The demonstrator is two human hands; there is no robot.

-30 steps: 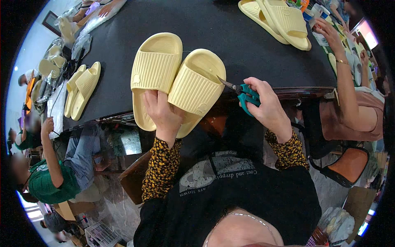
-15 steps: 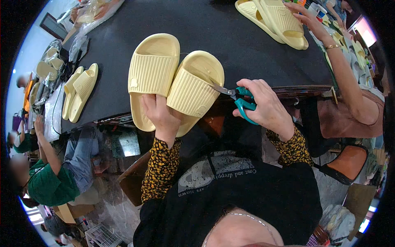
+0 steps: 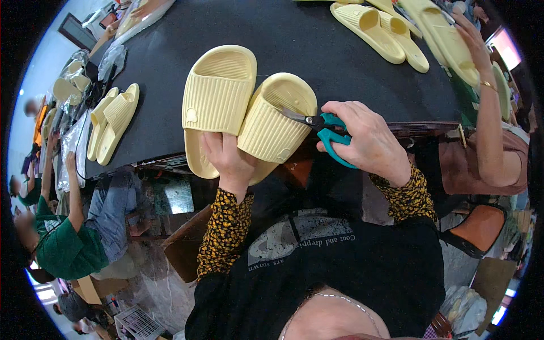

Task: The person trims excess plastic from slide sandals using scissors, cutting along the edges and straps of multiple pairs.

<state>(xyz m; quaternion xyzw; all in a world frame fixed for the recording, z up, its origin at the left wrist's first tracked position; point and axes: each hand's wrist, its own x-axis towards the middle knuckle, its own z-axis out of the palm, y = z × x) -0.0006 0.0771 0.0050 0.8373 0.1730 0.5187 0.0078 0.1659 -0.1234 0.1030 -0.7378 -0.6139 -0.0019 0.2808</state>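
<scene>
A pale yellow slide slipper (image 3: 221, 99) and its mate (image 3: 276, 122) are held side by side above the dark table's near edge, toes pointing away. Both have ribbed straps, and a thin strand shows between them. My left hand (image 3: 231, 158) grips the pair from beneath, some fingers tucked under the straps and hidden. My right hand (image 3: 369, 139) is closed round teal-handled scissors (image 3: 335, 146). Their blades point left and reach the far edge of the right slipper's strap. Whether the blade tips touch the slipper I cannot tell.
Another yellow pair of slippers (image 3: 116, 122) lies on the black tabletop (image 3: 294, 39) at left. More slippers (image 3: 377, 37) lie at the far right, near a co-worker's arm (image 3: 488, 107). A person in green (image 3: 71, 243) sits at left. An orange-seated chair (image 3: 481, 226) stands at right.
My hands, the slippers and scissors have shifted slightly right. At far right, the co-worker's hand has moved right, away from the pair it was at; several slippers there have changed places.
</scene>
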